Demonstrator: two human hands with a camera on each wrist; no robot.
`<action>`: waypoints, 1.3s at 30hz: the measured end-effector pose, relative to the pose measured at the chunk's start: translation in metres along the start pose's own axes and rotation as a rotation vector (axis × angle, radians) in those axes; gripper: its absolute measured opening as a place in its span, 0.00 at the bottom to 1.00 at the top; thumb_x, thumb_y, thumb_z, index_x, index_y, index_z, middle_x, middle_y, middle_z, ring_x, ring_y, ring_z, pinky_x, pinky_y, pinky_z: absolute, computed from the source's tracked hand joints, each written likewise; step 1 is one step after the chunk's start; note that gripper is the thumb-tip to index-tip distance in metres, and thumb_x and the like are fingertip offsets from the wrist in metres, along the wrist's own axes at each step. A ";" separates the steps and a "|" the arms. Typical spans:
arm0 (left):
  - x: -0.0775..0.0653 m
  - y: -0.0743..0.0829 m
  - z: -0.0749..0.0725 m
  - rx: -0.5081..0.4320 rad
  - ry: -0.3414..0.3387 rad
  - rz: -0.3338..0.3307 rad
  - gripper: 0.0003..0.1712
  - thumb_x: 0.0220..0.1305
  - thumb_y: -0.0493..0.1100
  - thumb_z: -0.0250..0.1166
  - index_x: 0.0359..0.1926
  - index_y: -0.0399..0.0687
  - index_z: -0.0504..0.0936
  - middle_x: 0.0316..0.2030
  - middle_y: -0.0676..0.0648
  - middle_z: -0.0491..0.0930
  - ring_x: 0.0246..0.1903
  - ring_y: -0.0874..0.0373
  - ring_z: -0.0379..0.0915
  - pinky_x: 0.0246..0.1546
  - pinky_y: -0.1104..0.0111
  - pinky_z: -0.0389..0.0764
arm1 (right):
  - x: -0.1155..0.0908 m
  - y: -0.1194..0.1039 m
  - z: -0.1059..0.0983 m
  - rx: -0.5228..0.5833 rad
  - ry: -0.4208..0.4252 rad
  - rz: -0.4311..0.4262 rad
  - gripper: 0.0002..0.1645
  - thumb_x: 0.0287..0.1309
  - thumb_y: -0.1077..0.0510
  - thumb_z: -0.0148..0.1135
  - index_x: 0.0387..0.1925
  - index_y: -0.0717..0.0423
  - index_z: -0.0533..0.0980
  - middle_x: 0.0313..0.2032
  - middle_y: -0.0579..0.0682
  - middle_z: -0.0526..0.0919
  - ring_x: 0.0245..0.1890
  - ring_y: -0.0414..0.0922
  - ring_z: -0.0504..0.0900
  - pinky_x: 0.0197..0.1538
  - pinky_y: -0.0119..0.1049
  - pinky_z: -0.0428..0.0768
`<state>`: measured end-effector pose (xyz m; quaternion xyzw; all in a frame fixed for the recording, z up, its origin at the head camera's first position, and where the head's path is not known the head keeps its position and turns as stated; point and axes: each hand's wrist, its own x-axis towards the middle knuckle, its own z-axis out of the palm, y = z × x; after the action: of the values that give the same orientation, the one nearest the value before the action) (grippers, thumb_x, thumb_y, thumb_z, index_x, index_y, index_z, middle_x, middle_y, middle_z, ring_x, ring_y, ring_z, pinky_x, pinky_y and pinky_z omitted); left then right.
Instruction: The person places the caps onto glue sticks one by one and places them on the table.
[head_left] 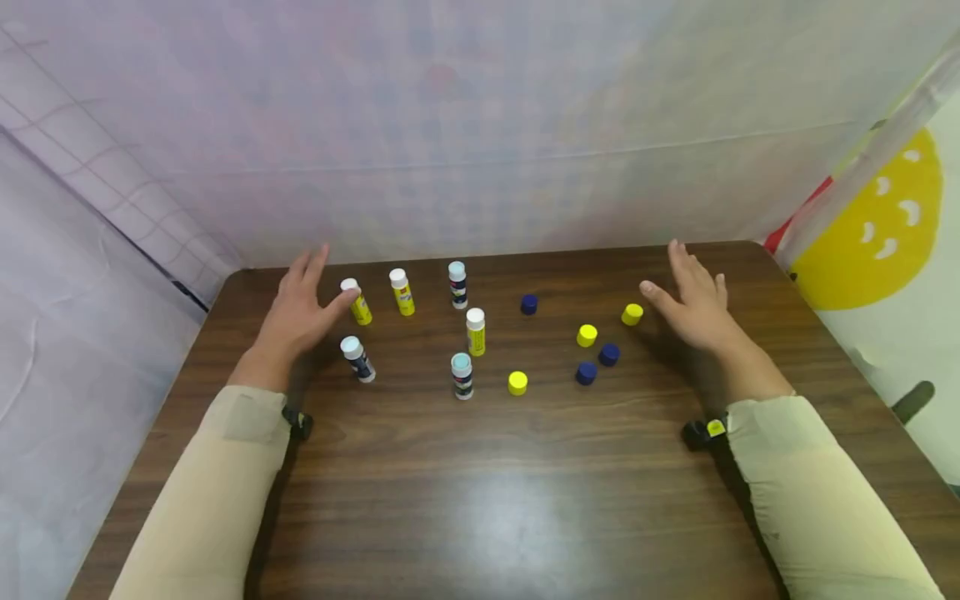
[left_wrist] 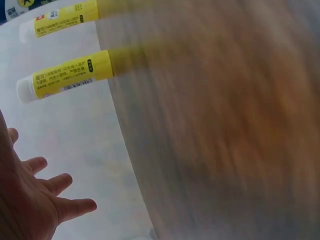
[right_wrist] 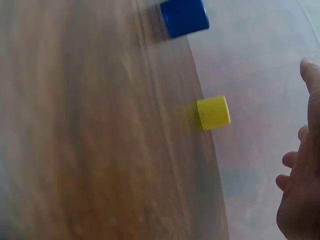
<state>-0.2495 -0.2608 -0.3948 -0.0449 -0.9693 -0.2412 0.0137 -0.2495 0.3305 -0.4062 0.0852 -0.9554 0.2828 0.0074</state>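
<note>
Slim tubes (head_left: pixel 406 300) and squat caps (head_left: pixel 587 336) on a glossy, wood-grained tabletop (head_left: pixel 390 517)
Centre-left in the frame, three yellow and three navy-labelled tubes stand beside the left hand (head_left: pixel 295 318), its fingers spread apart; right of centre, smooth cylindrical caps, three yellow, three dark blue, sit near the right hand (head_left: pixel 699 310), fingers also apart.

The left hand (head_left: pixel 298 315) partly hides a yellow tube (head_left: pixel 363 314); the right wrist view's top edge crops a blue cap (right_wrist: pixel 186 18).
</note>
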 end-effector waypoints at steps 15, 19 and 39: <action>0.008 0.004 0.004 -0.269 0.046 0.032 0.51 0.75 0.75 0.44 0.85 0.62 0.35 0.84 0.40 0.34 0.81 0.31 0.38 0.76 0.32 0.48 | 0.005 0.000 0.008 0.192 -0.048 -0.071 0.49 0.80 0.41 0.45 0.83 0.49 0.29 0.83 0.52 0.28 0.83 0.63 0.29 0.78 0.69 0.28; 0.008 0.002 0.005 -0.413 0.034 0.051 0.46 0.79 0.68 0.45 0.85 0.62 0.35 0.84 0.39 0.35 0.80 0.30 0.43 0.76 0.32 0.50 | 0.007 0.001 0.010 0.260 -0.067 -0.060 0.49 0.80 0.43 0.46 0.83 0.46 0.29 0.83 0.53 0.27 0.83 0.62 0.28 0.80 0.67 0.32; 0.006 -0.006 0.023 -0.837 -0.099 0.061 0.42 0.82 0.57 0.45 0.84 0.51 0.37 0.82 0.34 0.44 0.80 0.35 0.43 0.75 0.37 0.57 | 0.007 0.013 0.024 0.472 -0.149 0.011 0.55 0.76 0.53 0.59 0.83 0.38 0.31 0.84 0.54 0.36 0.83 0.59 0.45 0.80 0.62 0.50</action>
<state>-0.2564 -0.2547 -0.4180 -0.0869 -0.7853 -0.6113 -0.0450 -0.2573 0.3270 -0.4327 0.0999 -0.8613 0.4910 -0.0845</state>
